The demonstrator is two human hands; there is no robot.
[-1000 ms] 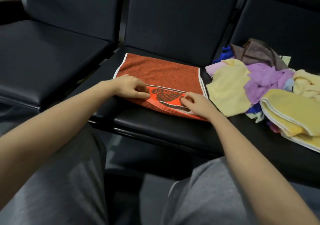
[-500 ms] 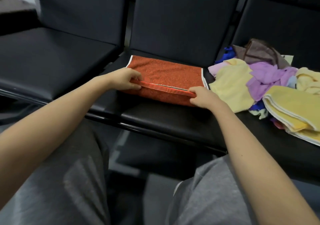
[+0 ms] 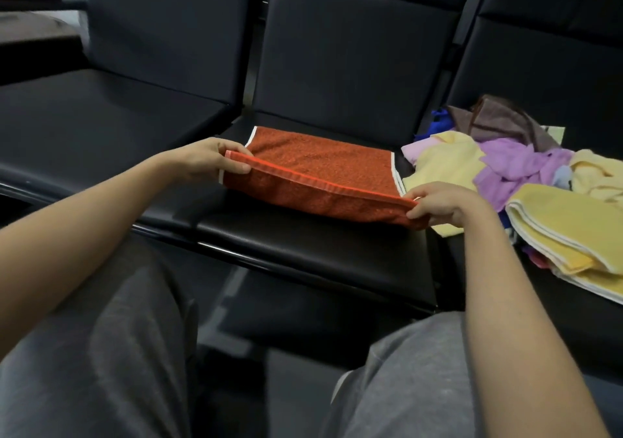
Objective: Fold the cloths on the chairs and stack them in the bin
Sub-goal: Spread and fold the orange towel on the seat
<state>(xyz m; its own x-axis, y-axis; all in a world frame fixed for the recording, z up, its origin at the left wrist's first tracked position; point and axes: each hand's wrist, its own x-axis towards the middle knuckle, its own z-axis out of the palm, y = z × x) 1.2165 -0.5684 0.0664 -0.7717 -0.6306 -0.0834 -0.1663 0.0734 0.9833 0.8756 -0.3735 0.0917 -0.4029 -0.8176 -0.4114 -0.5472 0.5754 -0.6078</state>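
An orange cloth [image 3: 320,164] with white edging lies on the middle black chair seat [image 3: 303,245]. Its near edge is lifted off the seat and folded over. My left hand [image 3: 205,159] pinches the lifted edge at its left corner. My right hand [image 3: 441,201] pinches the same edge at its right corner. A loose pile of cloths [image 3: 526,174], yellow, purple, brown and blue, covers the right chair. No bin is in view.
The left chair seat [image 3: 94,114] is bare black. A folded yellow cloth [image 3: 566,232] lies at the front of the pile, close to my right forearm. My grey-trousered knees [image 3: 111,353] fill the lower frame in front of the seats.
Both hands took the orange cloth's near edge, lifted it and carried it toward the backrest, covering the patterned band. The camera view shifted slightly.
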